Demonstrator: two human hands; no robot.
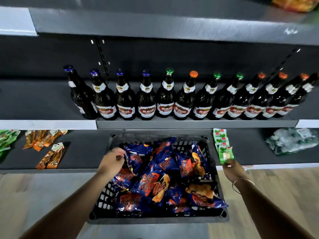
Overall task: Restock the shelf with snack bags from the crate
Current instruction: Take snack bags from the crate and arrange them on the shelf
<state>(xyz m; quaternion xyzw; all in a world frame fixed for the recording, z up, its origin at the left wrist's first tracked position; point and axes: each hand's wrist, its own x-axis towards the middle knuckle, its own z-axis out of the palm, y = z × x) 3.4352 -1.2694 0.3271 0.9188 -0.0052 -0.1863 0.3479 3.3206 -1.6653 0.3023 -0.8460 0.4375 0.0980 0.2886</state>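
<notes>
Over the crate: my left hand (113,159) sits at the black plastic crate's (156,219) far-left corner, fingers curled onto the top edge of a blue snack bag (136,156).
Right of the crate: my right hand (232,167) pinches a small green packet (226,155) at the near end of a row of green packets (220,138) on the low shelf (255,152).
In the crate: blue snack bags (160,181) heaped loosely.
Behind the crate: beer bottles (165,99) standing in a line on the shelf above.
Left of the crate: orange packets (50,156) lying flat.
</notes>
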